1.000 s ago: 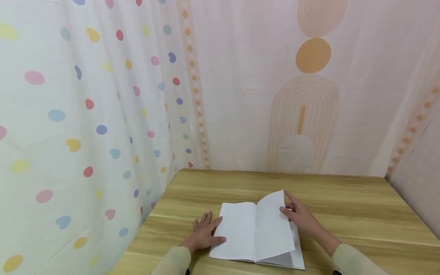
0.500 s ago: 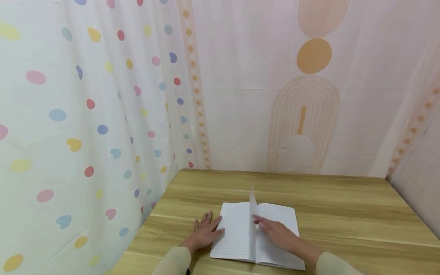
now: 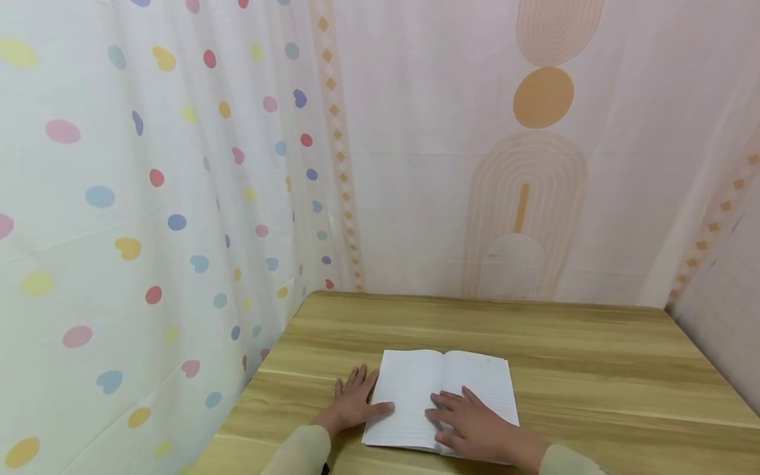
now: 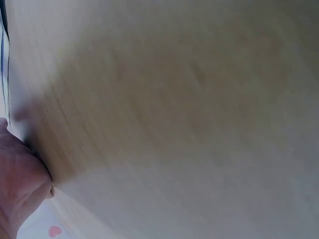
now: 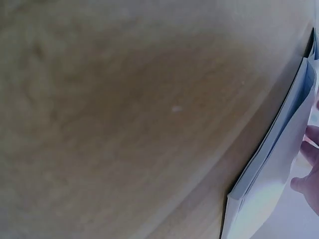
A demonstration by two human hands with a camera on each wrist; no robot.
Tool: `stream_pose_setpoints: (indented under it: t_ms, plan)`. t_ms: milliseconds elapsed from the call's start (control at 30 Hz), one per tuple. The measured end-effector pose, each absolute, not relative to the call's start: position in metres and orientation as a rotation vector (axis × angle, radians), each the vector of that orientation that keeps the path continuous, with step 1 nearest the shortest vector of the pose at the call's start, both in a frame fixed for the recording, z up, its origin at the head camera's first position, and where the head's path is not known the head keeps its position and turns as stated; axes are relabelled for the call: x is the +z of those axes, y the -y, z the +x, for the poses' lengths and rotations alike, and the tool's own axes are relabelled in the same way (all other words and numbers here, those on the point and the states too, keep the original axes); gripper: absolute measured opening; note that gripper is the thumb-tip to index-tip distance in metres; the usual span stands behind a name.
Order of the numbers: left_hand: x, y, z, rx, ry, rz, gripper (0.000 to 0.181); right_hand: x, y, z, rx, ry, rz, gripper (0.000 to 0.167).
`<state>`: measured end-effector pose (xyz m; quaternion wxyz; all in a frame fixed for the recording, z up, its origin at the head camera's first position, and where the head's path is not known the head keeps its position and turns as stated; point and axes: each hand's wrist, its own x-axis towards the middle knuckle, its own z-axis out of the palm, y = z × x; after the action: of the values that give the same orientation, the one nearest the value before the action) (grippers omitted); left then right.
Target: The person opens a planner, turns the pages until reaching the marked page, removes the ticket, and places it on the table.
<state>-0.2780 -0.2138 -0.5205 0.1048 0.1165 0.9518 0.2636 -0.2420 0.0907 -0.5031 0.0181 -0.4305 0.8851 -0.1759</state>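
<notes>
One ruled notebook (image 3: pixel 442 376), white-paged, lay open and flat on a wood-grained tabletop (image 3: pixel 570 369), in the part toward six o'clock, its spine running roughly twelve to six. One left hand (image 3: pixel 354 399), at the notebook's nine o'clock edge: fingers extended and spread on the wood, thumb laid over the left page (image 3: pixel 406 382); nothing grasped. One right hand (image 3: pixel 472 425), four to five o'clock of the notebook's middle: released, its fingers loosely spread, fingertips reaching across the spine from the right page (image 3: pixel 483 376); nothing gripped. Two pale sleeves (image 3: pixel 299 452), at seven and five o'clock. One white cloth (image 3: pixel 196 165) with coloured spots and hearts, at ten o'clock; one paler cloth (image 3: pixel 410 218), at twelve, printed with beige arches (image 3: pixel 477 211) and an ochre disc (image 3: pixel 543 97) toward one. In the right wrist view, the notebook's layered edge slanted from one o'clock to five; the tabletop was blurred.
</notes>
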Motion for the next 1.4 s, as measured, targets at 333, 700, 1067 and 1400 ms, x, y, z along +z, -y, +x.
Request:
stream_pose_setpoints:
  t_ms: [333, 700, 1067, 1400]
  plan:
    - [-0.514, 0.216, -0.272, 0.75, -2.78, 0.404, 0.093, -0.505, -0.108, -0.256, -0.729, -2.871, -1.168, 0.055]
    - [-0.514, 0.216, -0.273, 0.724, -2.776, 0.405, 0.09, -0.507, -0.146, -0.279, -0.863, -3.036, -0.79, 0.072]
    - [-0.514, 0.216, -0.273, 0.738, -2.764, 0.412, 0.089, -0.517, -0.173, -0.297, -0.791, -3.035, -0.563, 0.095]
    - [-0.513, 0.215, -0.275, 0.743, -2.751, 0.4, 0.089, -0.52, -0.179, -0.301, -0.645, -2.944, -0.484, 0.111]
